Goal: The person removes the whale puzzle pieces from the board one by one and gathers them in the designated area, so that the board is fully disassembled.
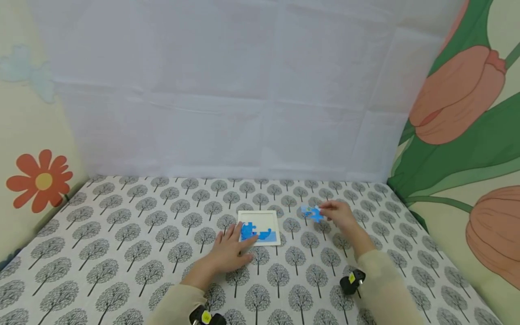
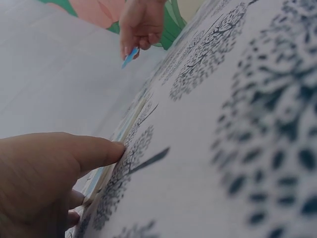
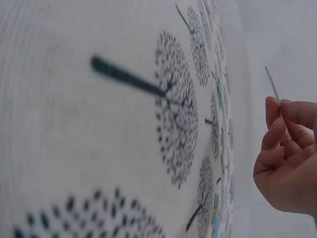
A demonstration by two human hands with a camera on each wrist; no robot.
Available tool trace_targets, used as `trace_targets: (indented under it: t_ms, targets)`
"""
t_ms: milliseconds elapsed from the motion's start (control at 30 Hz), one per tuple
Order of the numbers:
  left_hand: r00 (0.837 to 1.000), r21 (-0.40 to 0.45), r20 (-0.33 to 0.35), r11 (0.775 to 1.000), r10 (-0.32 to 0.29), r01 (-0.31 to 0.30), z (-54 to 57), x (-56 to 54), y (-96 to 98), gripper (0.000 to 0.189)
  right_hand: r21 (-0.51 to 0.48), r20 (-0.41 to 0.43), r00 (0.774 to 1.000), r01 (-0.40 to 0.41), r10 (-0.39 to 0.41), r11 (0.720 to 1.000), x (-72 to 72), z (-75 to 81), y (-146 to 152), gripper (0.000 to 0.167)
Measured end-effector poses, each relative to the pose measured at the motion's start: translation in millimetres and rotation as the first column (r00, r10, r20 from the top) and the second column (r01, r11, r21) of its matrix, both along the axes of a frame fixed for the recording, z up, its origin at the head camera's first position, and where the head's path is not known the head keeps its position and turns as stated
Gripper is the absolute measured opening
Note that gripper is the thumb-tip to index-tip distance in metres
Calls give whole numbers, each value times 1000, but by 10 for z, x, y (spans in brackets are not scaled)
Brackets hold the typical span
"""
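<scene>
A shallow white puzzle tray (image 1: 278,228) lies on the tree-print cloth. Joined blue jigsaw pieces (image 1: 247,230) fill its lower left and bottom; the upper right shows its bare base. My left hand (image 1: 229,253) rests with spread fingers at the tray's left and lower edge, touching it. In the left wrist view, the thumb reaches beside the tray edge (image 2: 106,168). To the right of the tray, my right hand (image 1: 341,216) pinches a blue jigsaw piece (image 1: 317,215) between thumb and fingers. The right wrist view shows this piece (image 3: 272,83) edge-on, raised off the cloth.
Just beyond the held piece, more light-blue and yellowish jigsaw pieces (image 1: 305,209) lie on the cloth, partly hidden. A white sheet (image 1: 227,99) hangs behind the table (image 1: 134,253). Flower-painted walls (image 1: 459,171) stand at both sides.
</scene>
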State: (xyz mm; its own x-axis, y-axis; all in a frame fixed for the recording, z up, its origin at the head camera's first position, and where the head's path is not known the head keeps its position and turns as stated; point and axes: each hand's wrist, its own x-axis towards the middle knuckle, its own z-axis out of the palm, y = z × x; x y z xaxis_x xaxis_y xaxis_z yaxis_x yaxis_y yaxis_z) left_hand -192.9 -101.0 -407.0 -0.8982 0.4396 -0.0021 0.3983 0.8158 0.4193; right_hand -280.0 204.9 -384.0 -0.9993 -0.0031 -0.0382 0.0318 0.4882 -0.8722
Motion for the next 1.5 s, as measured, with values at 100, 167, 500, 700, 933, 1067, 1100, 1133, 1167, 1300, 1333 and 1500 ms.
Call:
trace_targets:
  t_ms: [100, 167, 500, 700, 933, 1067, 1100, 1133, 1167, 1300, 1333, 1500]
  targets:
    - [1000, 1, 5, 1000, -6, 6, 3, -4, -6, 49, 23, -9, 1000, 4, -4, 1000, -1, -37, 74, 16]
    - [1000, -3, 6, 1000, -7, 7, -1, -7, -8, 49, 39, -4, 1000, 13, -13, 999, -4, -68, 118, 16]
    - [1000, -18, 10, 1000, -7, 8, -10, -13, -13, 50, 55, 63, 994, 89, -92, 995, -18, -150, 247, 18]
    - [1000, -30, 6, 1000, -8, 8, -1, -1, -7, 49, 111, 113, 984, 126, -139, 986, -31, -186, 267, 15]
    - [1000, -26, 1, 1000, -6, 6, 7, 4, -9, 49, 133, 106, 987, 104, -119, 986, -16, -214, 283, 13]
    - [1000, -24, 1, 1000, -4, 4, 7, 4, -8, 50, 140, 87, 992, 75, -87, 987, 1, -220, 290, 12]
    - [1000, -22, 2, 1000, -3, 3, 6, 4, -7, 50, 141, 89, 992, 81, -94, 987, 1, -223, 290, 11]
    - [1000, -19, 2, 1000, -2, 2, 6, 4, -7, 49, 142, 90, 991, 85, -98, 986, 3, -223, 289, 11]
    - [1000, -17, 3, 1000, -1, 1, 5, 5, -6, 49, 145, 94, 990, 89, -103, 985, 0, -228, 289, 11]
    - [1000, -3, 5, 1000, 1, -1, 5, 7, -4, 49, 165, 104, 987, 103, -121, 981, -8, -237, 288, 10]
    - [1000, 3, 5, 1000, 1, -1, 5, 9, -4, 49, 166, 105, 987, 103, -121, 981, -8, -237, 287, 11]
    - [1000, 24, 4, 1000, 5, -5, -3, 5, -5, 48, 163, 97, 988, 102, -118, 981, -7, -227, 282, 11]
